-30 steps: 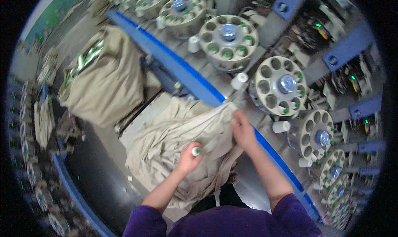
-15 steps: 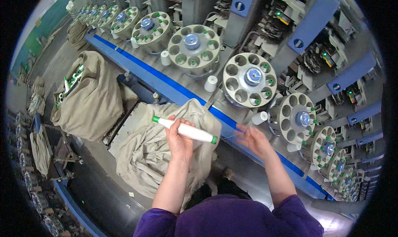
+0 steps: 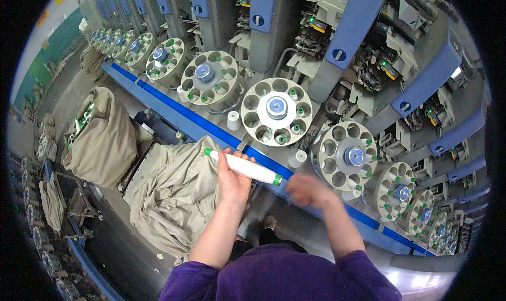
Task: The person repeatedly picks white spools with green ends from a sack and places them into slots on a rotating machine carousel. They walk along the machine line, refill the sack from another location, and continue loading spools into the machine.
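Note:
A long bobbin of white yarn [image 3: 247, 168] with green ends lies across my left hand [image 3: 233, 181], whose fingers are wrapped round it. The bobbin tilts down toward the right. Just beyond its right end is my right hand [image 3: 310, 191], smeared by motion, so its fingers cannot be made out. That hand hovers by the blue front rail [image 3: 282, 170] of the machine. Behind it stands a round magazine [image 3: 276, 111] with open pockets, several of them holding green-tipped bobbins. Another such magazine [image 3: 345, 153] is to the right.
Beige cloth [image 3: 174, 190] lies heaped at left of my arms. Farther left stands a cloth sack [image 3: 103, 143] with green-ended bobbins in its mouth. Small white cones [image 3: 233, 120] stand along the machine's ledge. Blue machine columns [image 3: 342, 42] rise behind the magazines.
My view has shifted rightward along the machine, so the magazines and cloth sit farther left. The bobbin stays in my left hand. My right hand has come closer to its right end.

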Motion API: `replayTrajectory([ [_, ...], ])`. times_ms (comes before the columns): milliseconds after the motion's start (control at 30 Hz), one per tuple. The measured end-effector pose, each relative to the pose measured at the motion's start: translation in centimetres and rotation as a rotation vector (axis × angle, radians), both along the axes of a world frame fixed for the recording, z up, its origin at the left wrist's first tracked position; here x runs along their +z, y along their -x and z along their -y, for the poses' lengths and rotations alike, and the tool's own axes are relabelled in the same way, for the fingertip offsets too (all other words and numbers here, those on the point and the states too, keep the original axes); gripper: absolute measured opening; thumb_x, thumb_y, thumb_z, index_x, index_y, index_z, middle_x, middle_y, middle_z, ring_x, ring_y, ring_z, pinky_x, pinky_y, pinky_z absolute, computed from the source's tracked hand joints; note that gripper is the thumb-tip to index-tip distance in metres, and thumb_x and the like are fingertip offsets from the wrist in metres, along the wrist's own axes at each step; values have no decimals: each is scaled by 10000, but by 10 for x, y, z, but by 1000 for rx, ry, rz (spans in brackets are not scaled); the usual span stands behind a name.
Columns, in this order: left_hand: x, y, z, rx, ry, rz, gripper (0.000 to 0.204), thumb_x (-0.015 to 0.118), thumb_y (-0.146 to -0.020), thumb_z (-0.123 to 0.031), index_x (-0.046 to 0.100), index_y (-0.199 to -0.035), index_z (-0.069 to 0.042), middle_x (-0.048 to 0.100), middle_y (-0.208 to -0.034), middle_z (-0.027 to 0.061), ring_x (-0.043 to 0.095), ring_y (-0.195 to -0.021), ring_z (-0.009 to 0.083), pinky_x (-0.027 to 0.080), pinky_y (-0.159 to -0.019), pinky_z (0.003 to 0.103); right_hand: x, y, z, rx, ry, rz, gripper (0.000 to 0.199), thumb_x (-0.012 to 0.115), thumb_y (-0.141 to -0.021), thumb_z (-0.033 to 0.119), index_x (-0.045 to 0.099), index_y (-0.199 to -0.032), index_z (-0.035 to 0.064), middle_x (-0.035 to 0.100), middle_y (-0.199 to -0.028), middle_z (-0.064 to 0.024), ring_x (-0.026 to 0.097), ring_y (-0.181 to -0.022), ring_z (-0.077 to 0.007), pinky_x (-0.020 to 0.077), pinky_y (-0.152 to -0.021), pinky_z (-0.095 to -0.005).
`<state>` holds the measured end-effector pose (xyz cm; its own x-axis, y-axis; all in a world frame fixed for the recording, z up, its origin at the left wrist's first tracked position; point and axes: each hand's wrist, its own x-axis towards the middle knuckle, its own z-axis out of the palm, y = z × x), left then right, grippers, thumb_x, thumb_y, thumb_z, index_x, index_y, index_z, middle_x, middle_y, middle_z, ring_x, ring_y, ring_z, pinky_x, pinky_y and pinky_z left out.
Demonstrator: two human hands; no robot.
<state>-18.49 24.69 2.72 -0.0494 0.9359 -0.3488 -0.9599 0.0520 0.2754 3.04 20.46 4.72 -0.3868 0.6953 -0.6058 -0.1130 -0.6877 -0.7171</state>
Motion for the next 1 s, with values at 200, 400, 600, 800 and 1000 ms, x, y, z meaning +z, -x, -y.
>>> replayTrajectory([
  [200,-12,-59,-9,-305,147,-158,191,448,-922,-131,392,-1103,-106,533,-964,111,567,-932,273,483,-808,482,-16,-180,40,-888,-448,-582,109,520,-883,186,552,-843,90,627,-955,-76,594,-795,-181,484,-814,-433],
  [400,-48,-173,23,-545,-287,-760,226,554,-853,-22,474,-1052,-92,552,-1030,75,556,-926,163,468,-800,284,-1,-235,97,-372,-157,859,201,513,-890,268,563,-930,78,629,-752,-9,432,-465,-61,324,-384,-205],
  [600,-59,-218,57,-648,-945,-1256,351,592,-779,-34,531,-1124,-38,552,-1112,151,523,-1063,314,423,-902,367,80,-222,92,540,-78,781,231,586,-870,266,681,-883,56,677,-739,-25,585,-668,-75,464,-604,-243],
  [800,-80,-141,41,-913,-715,-1208,316,578,-857,-133,502,-1144,-27,598,-1055,141,586,-996,280,461,-856,364,85,-239,36,-357,-512,182,183,696,-686,133,610,-618,-14,588,-871,-140,502,-542,-154,398,-483,-270],
  [1000,-128,55,44,-387,-275,-1982,297,600,-796,-216,589,-1063,-86,591,-1052,139,553,-1026,300,436,-893,387,1,-229,-65,353,-292,1343,163,728,-719,185,675,-760,36,658,-928,-114,621,-788,-166,488,-652,-300],
])
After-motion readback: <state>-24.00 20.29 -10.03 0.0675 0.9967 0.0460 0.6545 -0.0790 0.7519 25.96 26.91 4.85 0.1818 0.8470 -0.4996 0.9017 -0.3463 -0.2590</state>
